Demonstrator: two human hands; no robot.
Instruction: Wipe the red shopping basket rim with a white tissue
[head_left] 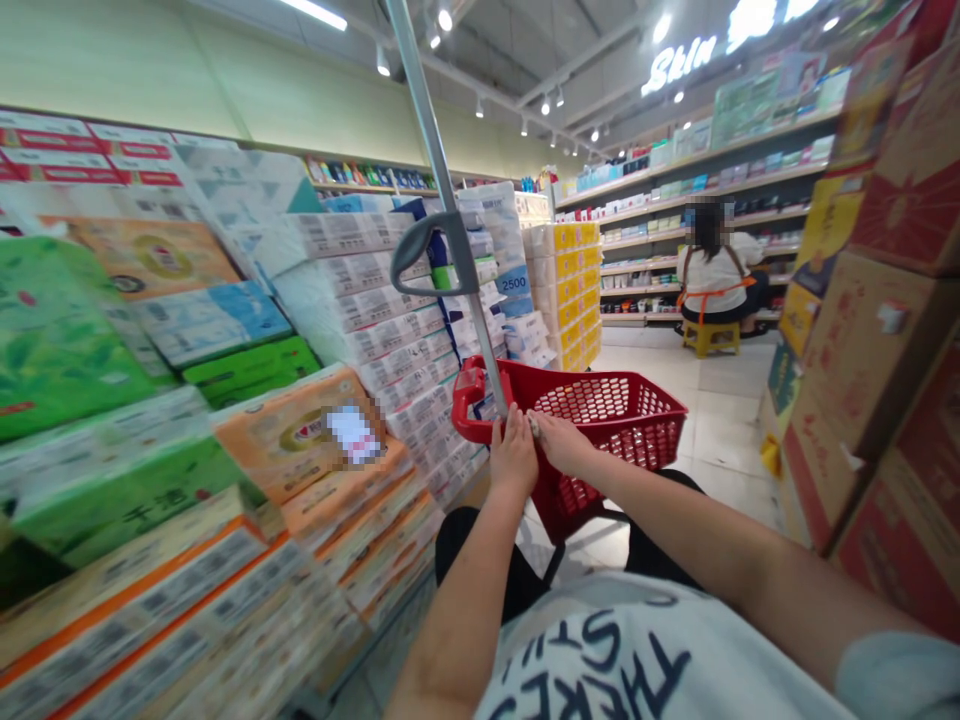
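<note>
Lettered pale T-shirt fills the foreground; beyond it, between two dark-clad knees, we find the red plastic shopping basket, directly in front of both hands. Our left hand lies with fingers extended and close together at the basket's near end, just beside the lower end of the metal pole, which carries a grey loop grip. Our right hand meets it there, fingertips beside the left's. Both hands are narrow; whether either grips anything, we cannot tell. To the left we note stacked orange tissue packs; to the right, cardboard cartons. Farther off, a person in a white top sits on a yellow stool facing stocked shelves.
</note>
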